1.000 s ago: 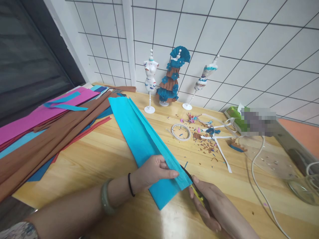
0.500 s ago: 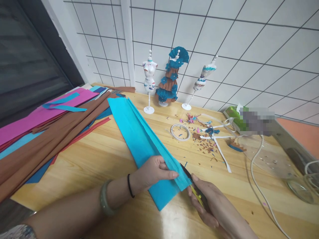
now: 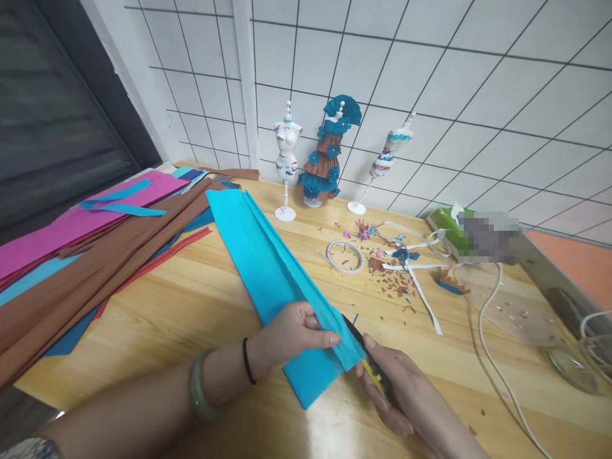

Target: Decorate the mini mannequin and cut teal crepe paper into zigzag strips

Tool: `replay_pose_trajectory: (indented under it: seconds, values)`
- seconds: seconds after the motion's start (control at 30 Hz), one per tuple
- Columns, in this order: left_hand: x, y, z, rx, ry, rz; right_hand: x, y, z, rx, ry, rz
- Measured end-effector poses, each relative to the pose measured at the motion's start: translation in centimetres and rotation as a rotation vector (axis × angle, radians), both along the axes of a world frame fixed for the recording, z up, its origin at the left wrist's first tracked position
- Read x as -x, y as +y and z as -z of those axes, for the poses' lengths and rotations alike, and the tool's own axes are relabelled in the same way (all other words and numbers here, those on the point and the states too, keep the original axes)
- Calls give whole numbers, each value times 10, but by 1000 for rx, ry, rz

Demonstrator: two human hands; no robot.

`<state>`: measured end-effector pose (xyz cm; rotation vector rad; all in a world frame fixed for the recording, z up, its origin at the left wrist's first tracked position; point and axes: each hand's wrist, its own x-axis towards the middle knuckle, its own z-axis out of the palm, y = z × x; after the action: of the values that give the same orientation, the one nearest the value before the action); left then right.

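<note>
A long sheet of turquoise crepe paper [image 3: 248, 268] lies slantwise on the wooden table, its right long edge folded over in a narrow band. My left hand [image 3: 303, 331] pinches that folded band near the close end, thumb on top. In my right hand [image 3: 396, 382] are black scissors [image 3: 377, 377] with a yellow part by the handle. Their dark blade shows along the right edge of the folded paper; the other blade is hidden by the paper. The fingers of my right hand wrap round the handles.
Brown, pink and red paper sheets [image 3: 143, 223] pile up at left. Three small mannequins stand by the wall, one in a brown and blue paper dress [image 3: 325, 159]. A tape roll [image 3: 345, 257], paper scraps [image 3: 396, 280], a white cable [image 3: 482, 325] and a glass jar [image 3: 574, 370] lie rightward.
Both hands, the paper and the scissors keep nearly the same places. The scissors and right hand have shifted very slightly left; the view has tilted a little.
</note>
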<state>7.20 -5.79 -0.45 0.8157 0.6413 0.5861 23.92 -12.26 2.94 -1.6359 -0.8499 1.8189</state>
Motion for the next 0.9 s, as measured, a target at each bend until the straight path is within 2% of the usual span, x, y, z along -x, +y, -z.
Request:
replay_pose_trajectory:
  seconds: [0.57, 0.7, 0.8, 0.9]
  values:
    - [1, 0, -5, 4, -15, 29, -1, 0, -5, -11, -65, -54]
    - [2, 1, -7, 7, -22, -22, -6, -1, -8, 7, -71, -71]
    - [3, 3, -8, 26, -20, -77, -15, -4, -7, -6, -89, -158]
    - [5, 5, -8, 46, -40, -107, -23, -8, -4, -154, -120, -371]
